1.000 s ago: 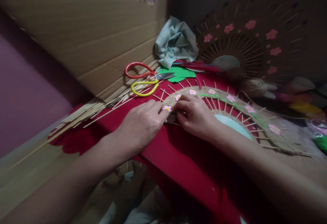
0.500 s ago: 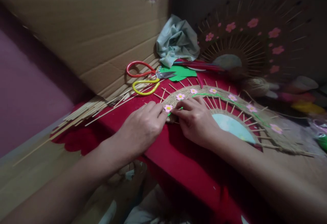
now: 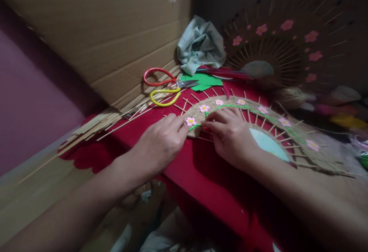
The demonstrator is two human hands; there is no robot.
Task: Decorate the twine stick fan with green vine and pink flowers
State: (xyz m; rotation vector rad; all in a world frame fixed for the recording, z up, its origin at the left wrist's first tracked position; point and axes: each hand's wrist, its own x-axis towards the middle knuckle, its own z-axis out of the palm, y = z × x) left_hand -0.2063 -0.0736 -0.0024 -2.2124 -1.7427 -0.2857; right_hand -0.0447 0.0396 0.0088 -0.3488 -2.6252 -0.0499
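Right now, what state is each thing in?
scissors: handles spread, blades unclear
rag: crumpled
cardboard: torn at top
sticks: loose, bunched
green strand: partly along woven band
right hand: fingers pinching strand
left hand: fingers curled, grip hidden

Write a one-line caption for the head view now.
Two hands work green trim beside a pink flower on a twine-woven fan; scissors lie behind.

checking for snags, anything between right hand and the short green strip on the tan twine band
Nothing visible: the right hand is at the green strip; the red-and-yellow-handled scissors lie farther back.
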